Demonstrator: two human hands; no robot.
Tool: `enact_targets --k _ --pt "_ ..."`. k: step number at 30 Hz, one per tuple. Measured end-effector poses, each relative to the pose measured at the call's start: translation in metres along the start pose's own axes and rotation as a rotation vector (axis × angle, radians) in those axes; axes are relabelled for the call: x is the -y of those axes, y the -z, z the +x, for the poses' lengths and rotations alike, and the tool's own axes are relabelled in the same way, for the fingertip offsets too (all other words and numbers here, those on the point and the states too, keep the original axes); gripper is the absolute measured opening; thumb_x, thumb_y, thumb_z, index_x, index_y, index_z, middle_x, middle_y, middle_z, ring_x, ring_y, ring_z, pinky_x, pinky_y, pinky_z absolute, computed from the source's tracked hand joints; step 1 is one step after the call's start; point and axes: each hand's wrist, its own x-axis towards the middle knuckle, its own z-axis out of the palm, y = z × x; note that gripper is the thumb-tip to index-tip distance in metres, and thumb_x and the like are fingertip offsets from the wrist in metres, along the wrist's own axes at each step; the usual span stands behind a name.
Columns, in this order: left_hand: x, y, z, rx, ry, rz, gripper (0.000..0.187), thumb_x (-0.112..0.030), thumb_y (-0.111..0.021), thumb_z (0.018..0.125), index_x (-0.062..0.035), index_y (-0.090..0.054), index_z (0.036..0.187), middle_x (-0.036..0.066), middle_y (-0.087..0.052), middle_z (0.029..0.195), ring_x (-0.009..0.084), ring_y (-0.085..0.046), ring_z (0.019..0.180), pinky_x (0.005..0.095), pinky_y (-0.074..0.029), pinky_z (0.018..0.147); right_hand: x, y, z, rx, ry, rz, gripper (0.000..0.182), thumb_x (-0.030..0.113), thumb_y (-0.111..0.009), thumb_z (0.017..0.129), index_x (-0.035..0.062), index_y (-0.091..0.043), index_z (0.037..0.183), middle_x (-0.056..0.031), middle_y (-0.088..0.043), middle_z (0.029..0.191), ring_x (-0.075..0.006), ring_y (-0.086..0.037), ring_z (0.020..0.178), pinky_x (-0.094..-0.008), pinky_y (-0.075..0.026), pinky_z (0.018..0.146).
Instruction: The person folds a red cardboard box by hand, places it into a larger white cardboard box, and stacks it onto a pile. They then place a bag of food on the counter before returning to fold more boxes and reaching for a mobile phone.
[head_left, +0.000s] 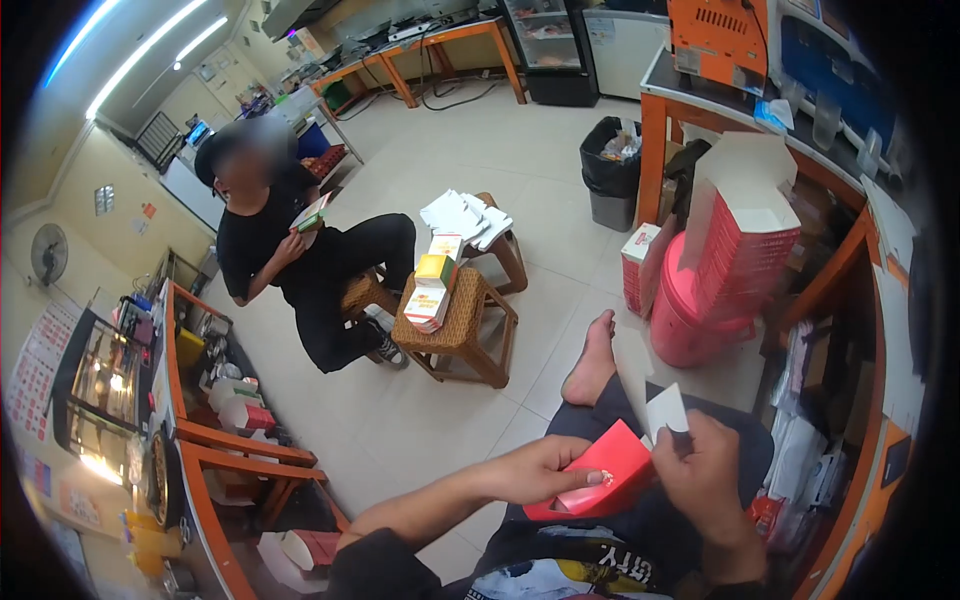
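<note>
A red paper food box (618,455), partly folded, is held over my lap. My left hand (545,468) grips its left side, thumb lying across the red face. At the other side, my right hand (705,468) has its fingers curled around a white flap (668,408) that stands up from the box. To the right of my bare foot, a tall stack of red cartons (740,240) with white insides rests on a pink bucket (685,325).
Across from me a seated person (275,230) in black holds a small carton (312,212). Between us, a wicker stool (450,340) bears folded boxes, and another stool (512,262) holds white cartons. A black-lined bin (612,175) and orange-framed shelves (850,270) stand to the right.
</note>
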Motion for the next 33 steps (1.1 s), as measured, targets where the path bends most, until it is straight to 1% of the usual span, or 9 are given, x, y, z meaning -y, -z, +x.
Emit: enact_targets --k 3,6,9,13,15,21,28,31,33 --pt "0.058 -0.014 0.014 0.048 -0.065 -0.377 0.032 -0.023 -0.056 0.105 -0.0014 -0.058 0.128 0.003 -0.070 0.112 0.0081 -0.066 0.097 0.0271 -0.055 0.088 -0.004 -0.010 -0.006 0.006 0.185 -0.309 0.010 0.005 -0.068 0.083 0.0004 -0.061 0.086 -0.0176 -0.064 0.076 -0.0364 -0.065 0.068 -0.0438 -0.055 0.062" --pt "0.098 -0.030 0.025 0.092 -0.088 -0.606 0.037 -0.023 -0.056 0.105 -0.0012 -0.054 0.135 0.005 -0.067 0.123 0.0099 -0.065 0.108 0.0275 -0.052 0.098 -0.010 -0.019 -0.007 0.089 0.273 -0.375 0.016 0.011 -0.070 0.084 0.0011 -0.061 0.092 -0.0152 -0.064 0.077 -0.0357 -0.066 0.074 -0.0439 -0.055 0.066" --pt "0.103 -0.038 0.023 0.088 -0.090 -0.689 0.037 -0.021 -0.056 0.105 -0.0019 -0.052 0.137 0.005 -0.066 0.126 0.0098 -0.063 0.112 0.0278 -0.051 0.100 -0.001 -0.001 -0.005 0.312 0.095 -0.328 0.027 0.021 -0.072 0.086 -0.0001 -0.064 0.101 -0.0145 -0.067 0.081 -0.0345 -0.068 0.080 -0.0416 -0.055 0.068" --pt "0.082 -0.036 0.020 0.032 -0.171 -0.416 0.036 -0.019 -0.056 0.105 -0.0013 -0.052 0.137 0.004 -0.066 0.123 0.0075 -0.061 0.111 0.0263 -0.050 0.098 -0.010 0.011 0.000 0.397 0.100 -0.284 0.028 0.024 -0.072 0.087 -0.0011 -0.070 0.100 -0.0145 -0.069 0.081 -0.0314 -0.070 0.077 -0.0375 -0.055 0.066" --pt "0.066 -0.033 0.020 0.029 -0.223 -0.259 0.036 -0.019 -0.056 0.106 -0.0004 -0.052 0.136 0.003 -0.066 0.121 0.0065 -0.060 0.109 0.0254 -0.050 0.096 -0.015 0.015 0.009 0.425 -0.075 -0.108 0.024 0.021 -0.071 0.088 -0.0010 -0.072 0.096 -0.0149 -0.070 0.079 -0.0293 -0.070 0.072 -0.0362 -0.054 0.065" --pt "0.044 -0.039 0.020 -0.014 -0.199 -0.048 0.033 -0.024 -0.055 0.106 -0.0033 -0.054 0.132 0.001 -0.070 0.106 0.0057 -0.063 0.088 0.0261 -0.052 0.077 -0.025 0.026 0.011 0.387 -0.189 0.065 0.021 0.017 -0.069 0.089 -0.0028 -0.072 0.096 -0.0157 -0.071 0.076 -0.0208 -0.069 0.065 -0.0333 -0.054 0.063" --pt "-0.035 -0.041 0.003 -0.082 -0.363 0.690 0.022 -0.022 -0.057 0.102 -0.0016 -0.057 0.109 0.019 -0.063 0.081 0.0371 -0.064 0.075 0.0426 -0.049 0.064 0.005 0.063 0.033 0.483 -0.189 0.041 0.022 0.008 -0.073 0.085 -0.0022 -0.071 0.104 -0.0114 -0.072 0.074 -0.0117 -0.069 0.066 -0.0272 -0.056 0.065" --pt "-0.053 -0.052 0.000 -0.226 -0.510 0.854 0.019 -0.021 -0.063 0.098 -0.0032 -0.058 0.096 0.020 -0.059 0.074 0.0424 -0.059 0.067 0.0457 -0.045 0.057 -0.027 0.078 0.050 0.456 -0.118 0.411 0.042 0.007 -0.069 0.091 0.0024 -0.056 0.131 -0.0033 -0.066 0.070 -0.0104 -0.063 0.059 -0.0251 -0.050 0.054" --pt "-0.049 -0.059 -0.001 -0.281 -0.439 0.945 0.019 -0.022 -0.065 0.096 -0.0044 -0.059 0.094 0.020 -0.058 0.072 0.0440 -0.059 0.068 0.0474 -0.046 0.058 -0.062 0.093 0.088 -0.018 -0.027 0.471 0.062 0.012 -0.062 0.098 0.0049 -0.030 0.151 -0.0055 -0.063 0.079 -0.0110 -0.059 0.059 -0.0268 -0.047 0.050"
